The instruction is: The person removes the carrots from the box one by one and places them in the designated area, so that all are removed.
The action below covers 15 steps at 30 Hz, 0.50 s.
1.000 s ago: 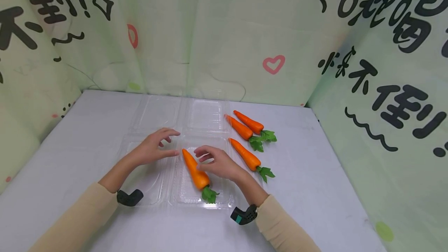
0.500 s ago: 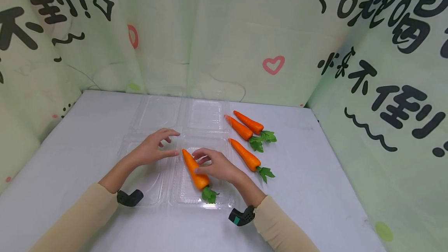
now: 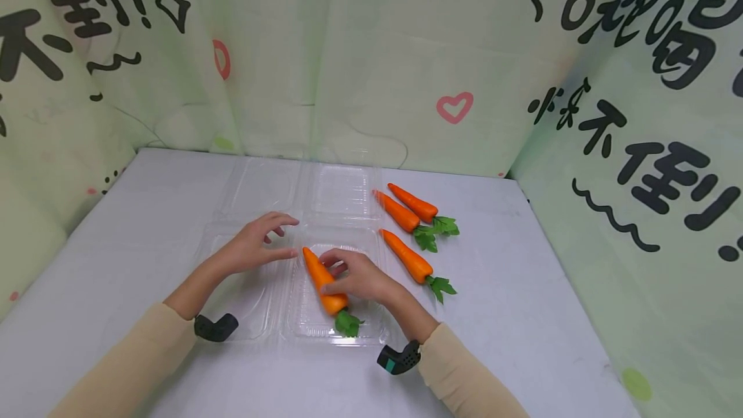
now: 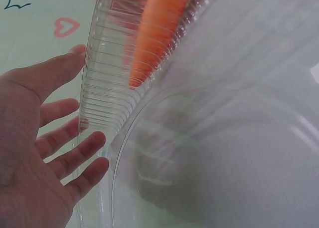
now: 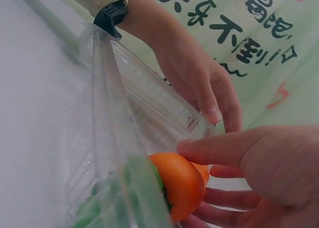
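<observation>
In the head view one orange carrot [image 3: 317,273] with a leafy green top lies slantwise in the right-hand clear plastic clamshell container [image 3: 371,340]. My right hand [image 3: 360,277] is over it, thumb on the near side and fingers curled beyond. In the right wrist view the thumb [image 5: 192,147] meets the thick end of the carrot [image 5: 180,183], and the fingers reach round its other side. My left hand [image 3: 255,245] is held over a second clear clamshell container [image 3: 255,331], fingers loosely spread and holding nothing. Its fingertips [image 4: 102,139] come close to the right container's ribbed wall.
Three more carrots lie right of the containers: one [image 3: 413,202] at the back, one [image 3: 397,210] beside it, and one [image 3: 406,257] nearer. Raised clear lids [image 3: 342,192] lean back behind the containers. A printed curtain [image 3: 371,82] encloses the white table [image 3: 511,315].
My right hand has moved slightly down and left, its thumb coming in onto the carrot. The left hand, the containers and the other carrots have stayed put.
</observation>
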Each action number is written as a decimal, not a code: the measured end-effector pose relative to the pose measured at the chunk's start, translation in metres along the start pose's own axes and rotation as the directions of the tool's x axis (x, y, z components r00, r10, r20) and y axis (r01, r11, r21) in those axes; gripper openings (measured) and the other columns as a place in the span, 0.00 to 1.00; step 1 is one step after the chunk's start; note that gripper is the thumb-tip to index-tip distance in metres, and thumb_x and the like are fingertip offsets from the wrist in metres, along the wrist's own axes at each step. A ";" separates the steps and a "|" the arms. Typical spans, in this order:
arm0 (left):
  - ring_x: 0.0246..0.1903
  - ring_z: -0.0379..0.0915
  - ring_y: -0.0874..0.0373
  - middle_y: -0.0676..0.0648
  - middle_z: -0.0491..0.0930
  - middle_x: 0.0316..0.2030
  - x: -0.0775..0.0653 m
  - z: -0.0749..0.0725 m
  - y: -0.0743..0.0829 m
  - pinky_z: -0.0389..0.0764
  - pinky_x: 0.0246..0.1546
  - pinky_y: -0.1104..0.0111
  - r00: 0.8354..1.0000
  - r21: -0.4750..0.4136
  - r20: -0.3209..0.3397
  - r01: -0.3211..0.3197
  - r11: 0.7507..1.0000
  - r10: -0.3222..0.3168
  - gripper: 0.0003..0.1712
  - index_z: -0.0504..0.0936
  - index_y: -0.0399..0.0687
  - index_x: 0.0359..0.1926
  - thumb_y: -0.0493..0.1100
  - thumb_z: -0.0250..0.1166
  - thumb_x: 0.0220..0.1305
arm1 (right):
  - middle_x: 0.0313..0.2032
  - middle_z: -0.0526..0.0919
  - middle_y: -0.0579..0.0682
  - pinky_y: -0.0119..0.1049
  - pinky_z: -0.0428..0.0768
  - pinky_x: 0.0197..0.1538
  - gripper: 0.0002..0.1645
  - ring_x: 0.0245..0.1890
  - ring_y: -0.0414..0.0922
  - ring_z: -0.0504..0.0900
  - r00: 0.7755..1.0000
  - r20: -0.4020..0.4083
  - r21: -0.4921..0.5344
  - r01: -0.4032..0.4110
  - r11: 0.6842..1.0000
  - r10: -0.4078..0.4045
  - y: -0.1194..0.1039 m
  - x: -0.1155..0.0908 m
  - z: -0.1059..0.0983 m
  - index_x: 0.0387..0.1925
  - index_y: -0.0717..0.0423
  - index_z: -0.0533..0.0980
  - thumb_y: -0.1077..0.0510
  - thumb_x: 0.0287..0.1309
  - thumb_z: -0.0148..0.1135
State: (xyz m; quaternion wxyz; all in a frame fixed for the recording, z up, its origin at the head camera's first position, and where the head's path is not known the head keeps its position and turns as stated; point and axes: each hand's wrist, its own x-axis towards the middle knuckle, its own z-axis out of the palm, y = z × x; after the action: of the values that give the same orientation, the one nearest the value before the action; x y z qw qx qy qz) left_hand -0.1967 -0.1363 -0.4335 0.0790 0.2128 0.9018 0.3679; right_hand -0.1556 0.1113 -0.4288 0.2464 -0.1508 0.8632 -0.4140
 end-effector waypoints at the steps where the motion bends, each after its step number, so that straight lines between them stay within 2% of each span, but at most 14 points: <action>1: 0.51 0.73 0.48 0.41 0.68 0.64 0.000 0.000 0.000 0.81 0.52 0.52 1.000 0.001 0.000 0.001 1.000 -0.001 0.37 0.70 0.51 0.65 0.51 0.72 0.55 | 0.56 0.78 0.44 0.41 0.81 0.56 0.29 0.52 0.44 0.78 1.000 0.004 -0.003 -0.004 1.000 0.004 0.000 0.000 0.000 0.58 0.45 0.73 0.53 0.54 0.71; 15: 0.51 0.73 0.47 0.41 0.69 0.64 -0.001 -0.001 0.002 0.81 0.52 0.52 1.000 0.007 -0.005 0.002 1.000 -0.002 0.36 0.71 0.50 0.64 0.52 0.71 0.55 | 0.56 0.78 0.46 0.40 0.83 0.53 0.30 0.50 0.45 0.78 1.000 0.004 -0.006 -0.016 1.000 0.016 -0.002 0.000 0.002 0.59 0.43 0.72 0.54 0.54 0.70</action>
State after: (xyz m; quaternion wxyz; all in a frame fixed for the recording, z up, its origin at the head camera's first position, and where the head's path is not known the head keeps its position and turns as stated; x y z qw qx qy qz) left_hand -0.1950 -0.1359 -0.4313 0.0764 0.2111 0.9034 0.3652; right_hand -0.1543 0.1092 -0.4278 0.2509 -0.1455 0.8652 -0.4091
